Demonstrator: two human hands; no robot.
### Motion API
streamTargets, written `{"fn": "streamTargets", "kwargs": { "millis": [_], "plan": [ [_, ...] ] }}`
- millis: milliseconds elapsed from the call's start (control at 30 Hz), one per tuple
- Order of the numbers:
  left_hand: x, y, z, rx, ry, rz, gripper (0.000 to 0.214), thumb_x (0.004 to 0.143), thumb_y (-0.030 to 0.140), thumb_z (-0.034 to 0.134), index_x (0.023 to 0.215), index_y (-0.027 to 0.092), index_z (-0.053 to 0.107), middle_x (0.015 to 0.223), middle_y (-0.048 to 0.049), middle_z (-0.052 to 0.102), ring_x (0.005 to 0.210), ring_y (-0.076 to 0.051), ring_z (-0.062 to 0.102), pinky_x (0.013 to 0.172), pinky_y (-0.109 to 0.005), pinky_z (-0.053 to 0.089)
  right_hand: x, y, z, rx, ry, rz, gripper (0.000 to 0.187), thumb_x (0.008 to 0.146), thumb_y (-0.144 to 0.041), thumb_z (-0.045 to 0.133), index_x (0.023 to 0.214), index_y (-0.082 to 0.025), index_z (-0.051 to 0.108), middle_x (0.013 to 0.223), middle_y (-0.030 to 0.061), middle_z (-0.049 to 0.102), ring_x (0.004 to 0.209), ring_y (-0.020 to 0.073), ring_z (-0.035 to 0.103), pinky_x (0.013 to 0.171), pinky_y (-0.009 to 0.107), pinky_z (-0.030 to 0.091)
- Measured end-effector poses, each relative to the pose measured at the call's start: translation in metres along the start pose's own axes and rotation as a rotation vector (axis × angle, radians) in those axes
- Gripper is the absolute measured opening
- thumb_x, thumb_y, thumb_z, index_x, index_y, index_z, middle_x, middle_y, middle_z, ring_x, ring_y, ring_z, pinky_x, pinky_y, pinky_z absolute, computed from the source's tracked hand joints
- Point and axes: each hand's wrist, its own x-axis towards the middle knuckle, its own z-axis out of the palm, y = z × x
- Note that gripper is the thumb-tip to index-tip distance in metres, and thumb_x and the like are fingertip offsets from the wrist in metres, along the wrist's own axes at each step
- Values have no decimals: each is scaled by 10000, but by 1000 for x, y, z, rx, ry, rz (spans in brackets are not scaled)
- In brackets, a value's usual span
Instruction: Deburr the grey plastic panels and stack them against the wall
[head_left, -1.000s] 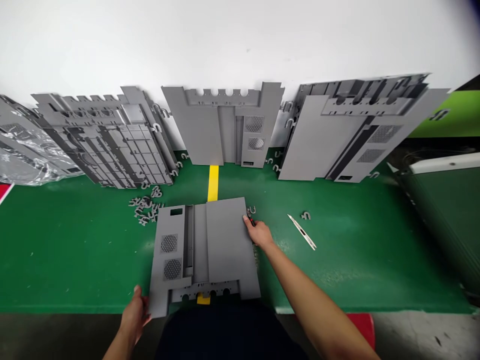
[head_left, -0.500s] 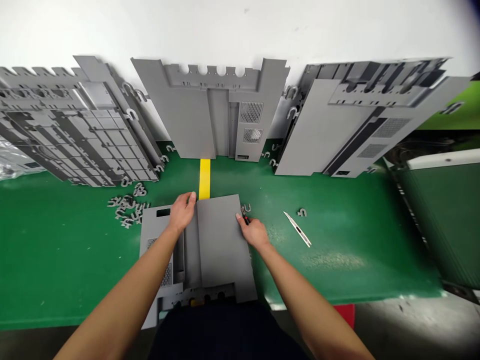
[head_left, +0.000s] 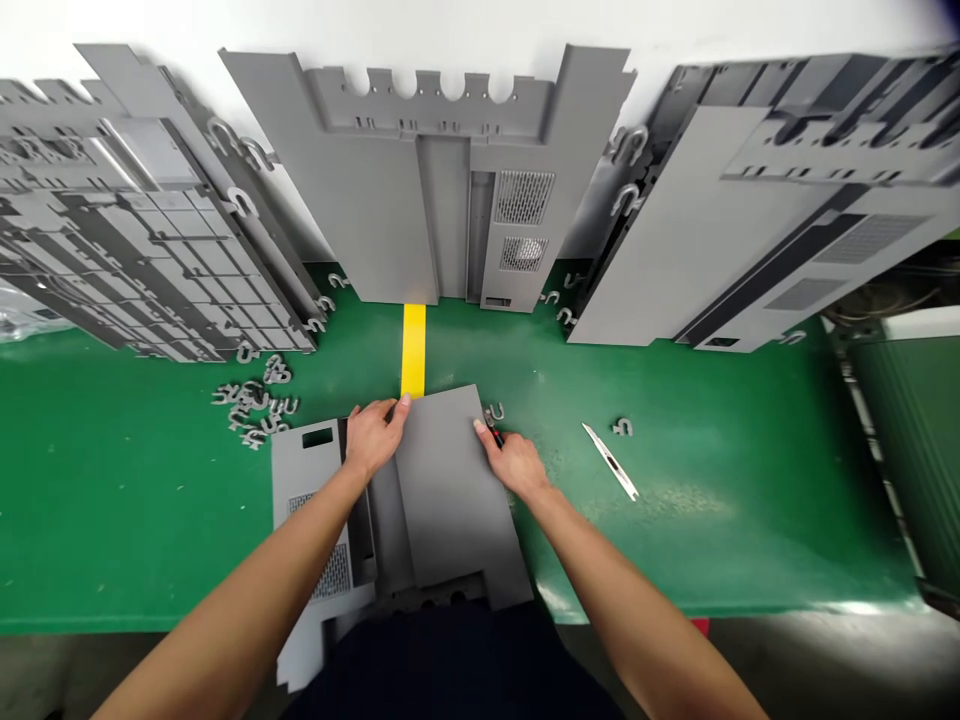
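Note:
A grey plastic panel [head_left: 450,490] with vent grilles lies flat on the green table [head_left: 112,500] in front of me, its near end hanging over the table's edge. My left hand [head_left: 373,438] is closed over the panel's far edge, near its middle. My right hand [head_left: 515,465] rests at the panel's far right corner, closed on a small red and black tool [head_left: 493,430]. A small grey hook-shaped piece [head_left: 494,411] lies just beyond that hand.
More grey panels lean on the white wall: a stack at the left [head_left: 142,260], one in the centre [head_left: 420,190], a stack at the right [head_left: 735,220]. A utility knife [head_left: 611,462], a loose hook piece [head_left: 622,427] and a pile of hook pieces [head_left: 255,405] lie on the table. Yellow tape [head_left: 413,348] marks its centre.
My left hand has left the panel's near left corner and taken hold of its far edge. The panel has slid toward me, and my head has moved closer to the wall.

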Motion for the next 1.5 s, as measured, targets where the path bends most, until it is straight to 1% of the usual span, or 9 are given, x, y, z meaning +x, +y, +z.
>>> {"fn": "streamTargets", "kwargs": {
  "millis": [233,433,667,900,1000,1133,1300,1400,1500],
  "plan": [
    [-4,-1,1,0,4,5,693,1020,666,306,1123,162,771,1188,-162,777,1178,-311,672,1197,-504,321,1,7,3,1,23,-38,776,970,-834,227,761,-229,665,872,173,759,959,347,721,844,395,518],
    [-12,5,0,-29,-5,17,690,1024,661,278,1106,183,769,1190,-146,783,1174,-306,675,1131,-442,386,0,39,-29,-9,-40,-151,661,925,-813,470,570,-259,534,635,95,639,839,309,695,752,352,493],
    [-10,15,-15,-28,23,18,677,1005,686,262,810,214,708,932,-106,754,961,-276,674,904,-375,453,-9,55,-39,139,-69,-104,718,956,-854,241,840,-234,584,704,34,686,605,178,667,559,276,491],
    [-10,29,-72,-230,-27,-77,698,914,811,390,789,206,717,921,-63,754,941,-264,651,820,-324,440,-58,99,-35,-67,217,-22,453,1016,-596,468,1043,-172,624,1063,186,709,1012,329,691,867,404,506],
    [-25,41,-90,-286,0,-81,719,886,848,396,665,208,638,680,-29,653,750,-230,583,686,-318,393,-75,116,-25,-178,348,20,406,1011,-486,509,1151,-124,631,1207,249,633,1189,413,601,997,502,444],
    [-56,56,-101,-255,83,-101,707,891,848,376,538,239,435,512,13,384,572,-173,373,579,-327,249,-85,132,-5,-256,467,-15,503,994,-491,551,1299,-97,619,1274,241,600,1239,413,551,1093,544,373],
    [-92,59,-113,-319,217,-179,692,852,853,459,551,230,483,497,27,321,532,-156,325,541,-315,216,-103,148,16,-111,629,-97,523,1009,-478,474,1362,-113,597,1370,220,583,1289,381,538,1114,522,381],
    [-107,53,-121,-393,268,-164,676,830,846,508,557,228,499,478,36,315,510,-144,296,520,-304,224,-126,155,22,165,522,-164,491,1001,-514,441,1256,-147,647,1296,196,644,1199,352,618,1022,470,463],
    [-118,48,-126,-453,257,-82,652,814,825,556,556,229,502,476,34,344,497,-136,298,506,-299,238,-153,157,33,533,208,-184,508,959,-662,502,1082,-206,690,1147,142,721,1070,308,688,910,408,525]
  ]
}}
